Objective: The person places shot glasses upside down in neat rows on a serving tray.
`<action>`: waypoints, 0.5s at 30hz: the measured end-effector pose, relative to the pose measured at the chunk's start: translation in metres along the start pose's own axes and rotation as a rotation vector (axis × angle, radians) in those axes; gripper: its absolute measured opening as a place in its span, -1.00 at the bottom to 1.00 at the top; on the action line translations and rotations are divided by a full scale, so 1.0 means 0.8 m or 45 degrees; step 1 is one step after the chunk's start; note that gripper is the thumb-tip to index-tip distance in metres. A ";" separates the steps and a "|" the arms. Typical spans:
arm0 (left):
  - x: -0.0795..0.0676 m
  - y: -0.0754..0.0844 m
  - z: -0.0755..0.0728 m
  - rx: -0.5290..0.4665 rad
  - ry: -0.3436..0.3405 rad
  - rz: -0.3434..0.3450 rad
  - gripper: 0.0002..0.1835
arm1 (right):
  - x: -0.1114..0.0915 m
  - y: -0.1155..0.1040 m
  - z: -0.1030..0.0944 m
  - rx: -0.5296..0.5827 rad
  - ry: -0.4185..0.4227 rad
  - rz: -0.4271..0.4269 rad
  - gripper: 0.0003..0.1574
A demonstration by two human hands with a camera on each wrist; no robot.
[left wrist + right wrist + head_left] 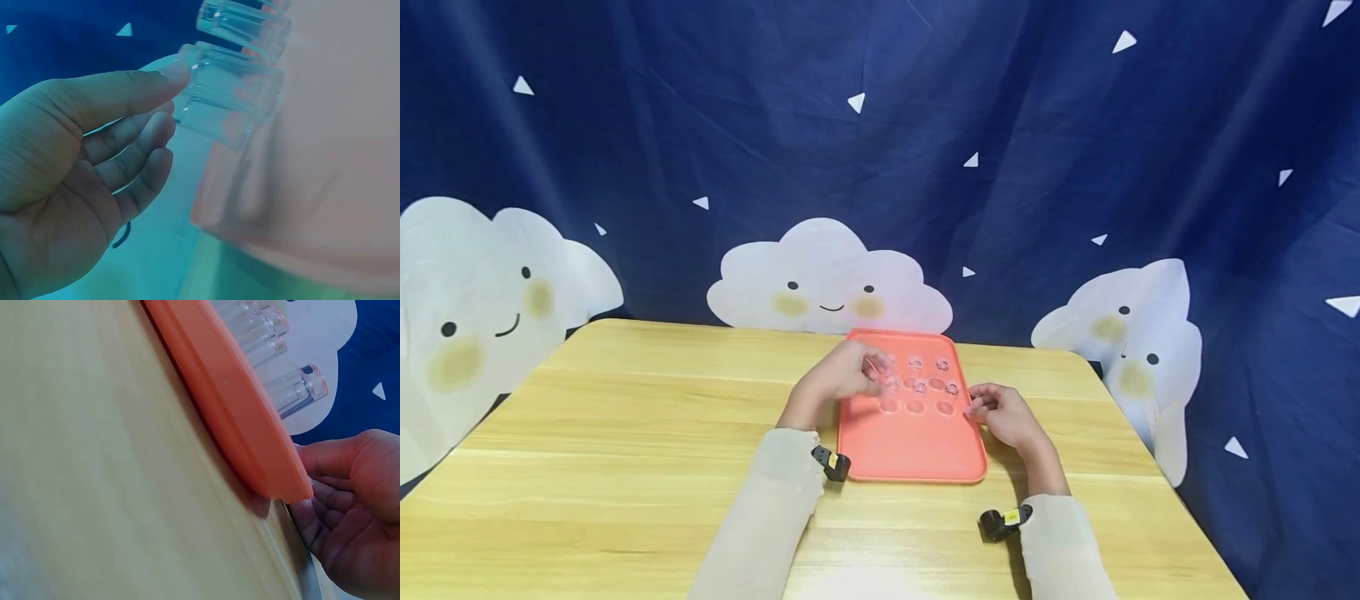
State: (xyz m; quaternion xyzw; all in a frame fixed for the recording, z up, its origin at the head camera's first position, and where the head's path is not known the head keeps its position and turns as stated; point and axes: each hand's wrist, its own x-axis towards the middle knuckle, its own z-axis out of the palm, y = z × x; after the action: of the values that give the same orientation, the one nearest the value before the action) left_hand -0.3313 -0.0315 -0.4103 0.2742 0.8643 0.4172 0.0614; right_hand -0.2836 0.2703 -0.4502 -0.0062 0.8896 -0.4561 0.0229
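Several small clear cups (919,386) stand in rows on an orange-red tray (913,454). At the tray's left side, my left hand (842,372) reaches in over it. In the left wrist view that hand (81,150) has its thumb tip against the end of a clear cup (234,87), the index finger mostly hidden behind, the other fingers loosely bent. My right hand (1007,414) is at the tray's right edge. The right wrist view shows the thumb of this hand (369,506) on the rim and fingers below it, holding the tray (237,412).
Beneath the tray is a light wooden table (625,433). Behind its far edge hangs a dark blue curtain (850,150) printed with white clouds and triangles. A small black camera (832,463) is strapped to the left wrist, another camera (1002,523) to the right.
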 end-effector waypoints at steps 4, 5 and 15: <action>-0.003 0.002 -0.013 0.024 0.035 0.011 -0.59 | 0.002 -0.002 0.001 0.006 -0.005 0.005 -0.62; -0.004 0.003 -0.016 0.037 0.054 0.015 -0.62 | 0.002 -0.002 0.002 0.004 -0.007 0.003 -0.62; -0.011 0.017 -0.017 0.052 0.166 0.107 -0.77 | -0.006 0.006 -0.001 -0.025 -0.004 0.029 -0.61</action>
State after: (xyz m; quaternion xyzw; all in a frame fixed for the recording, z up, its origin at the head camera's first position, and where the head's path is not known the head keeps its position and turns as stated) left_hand -0.3230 -0.0388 -0.3921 0.2837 0.8625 0.4186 -0.0181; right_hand -0.2787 0.2739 -0.4539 0.0028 0.8940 -0.4471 0.0295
